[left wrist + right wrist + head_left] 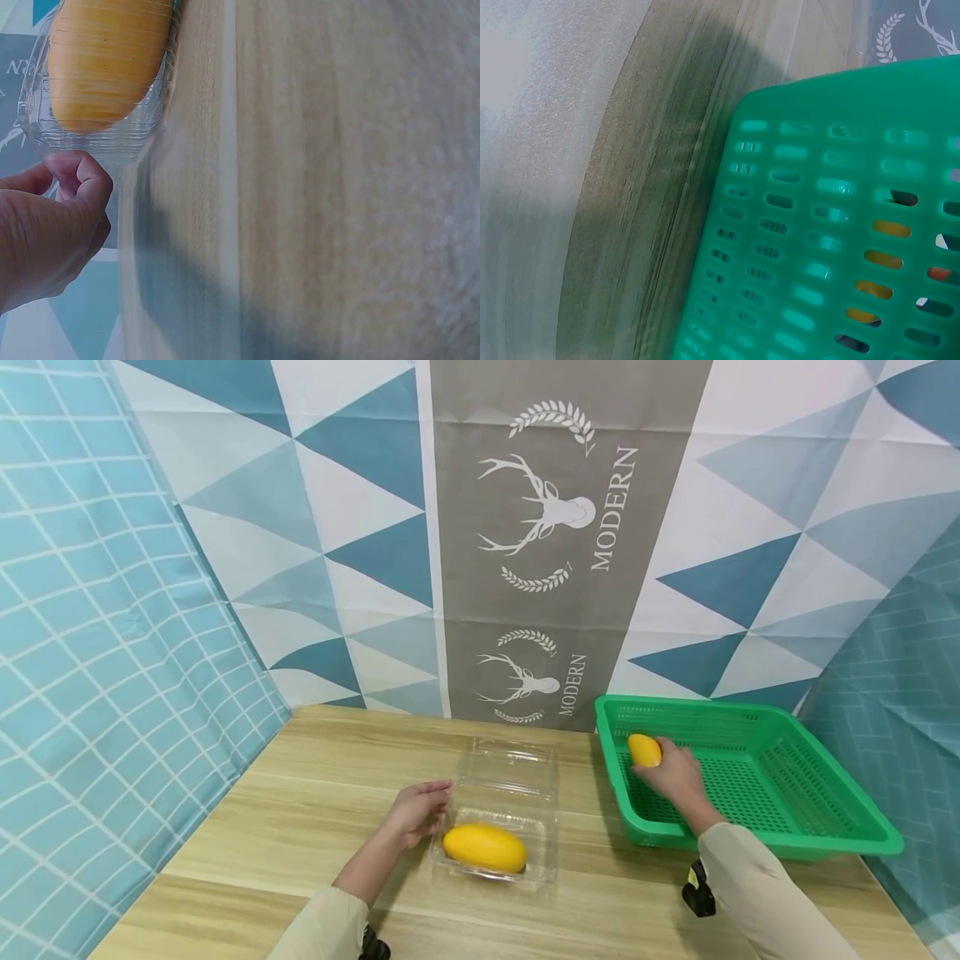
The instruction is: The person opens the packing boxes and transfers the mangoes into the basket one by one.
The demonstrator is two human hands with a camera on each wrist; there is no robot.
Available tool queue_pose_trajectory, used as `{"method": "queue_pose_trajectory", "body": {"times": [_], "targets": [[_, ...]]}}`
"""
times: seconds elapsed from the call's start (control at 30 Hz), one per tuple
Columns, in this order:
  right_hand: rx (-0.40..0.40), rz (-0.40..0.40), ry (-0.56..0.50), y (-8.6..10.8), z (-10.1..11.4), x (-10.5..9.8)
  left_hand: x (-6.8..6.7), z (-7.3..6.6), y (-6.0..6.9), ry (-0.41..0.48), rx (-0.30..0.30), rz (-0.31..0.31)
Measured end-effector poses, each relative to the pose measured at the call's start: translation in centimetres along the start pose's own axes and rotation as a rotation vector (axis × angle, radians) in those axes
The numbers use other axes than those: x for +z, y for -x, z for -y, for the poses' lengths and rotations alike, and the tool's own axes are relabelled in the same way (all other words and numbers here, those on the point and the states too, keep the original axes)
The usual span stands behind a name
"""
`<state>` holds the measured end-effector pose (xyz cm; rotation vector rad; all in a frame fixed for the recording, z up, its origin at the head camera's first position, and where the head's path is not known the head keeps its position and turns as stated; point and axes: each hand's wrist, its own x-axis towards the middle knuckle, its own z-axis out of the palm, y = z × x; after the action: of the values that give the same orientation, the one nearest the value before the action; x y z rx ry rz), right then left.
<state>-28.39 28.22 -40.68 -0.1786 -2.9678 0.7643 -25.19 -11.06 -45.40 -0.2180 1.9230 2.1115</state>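
Observation:
A clear plastic clamshell box (542,843) lies with its lid (506,768) folded back on the table. One yellow mango (485,848) sits in its near half. At the box's left edge, my left hand (416,814) pinches the rim between thumb and curled finger; the left wrist view shows this hand (56,232) just below the mango's end (109,67). Inside the green basket (840,777), by its left wall, my right hand (681,775) grips a second yellow mango (645,750). Basket wall (817,225) hides that hand in the right wrist view; yellow shows through the slots.
The wooden table (300,827) carries the box at the middle and the basket at the right. A patterned curtain (525,527) rises behind, with a blue checked sheet (97,635) along the left and a teal one (900,710) at the right.

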Motion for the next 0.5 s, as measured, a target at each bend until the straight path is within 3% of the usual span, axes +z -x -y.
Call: {"method": "queue_pose_trajectory", "body": {"times": [0.5], "targets": [[0.013,0.069,0.000,-0.09,0.10,-0.20,-0.05,0.06,-0.25,0.001,-0.004,-0.017]]}}
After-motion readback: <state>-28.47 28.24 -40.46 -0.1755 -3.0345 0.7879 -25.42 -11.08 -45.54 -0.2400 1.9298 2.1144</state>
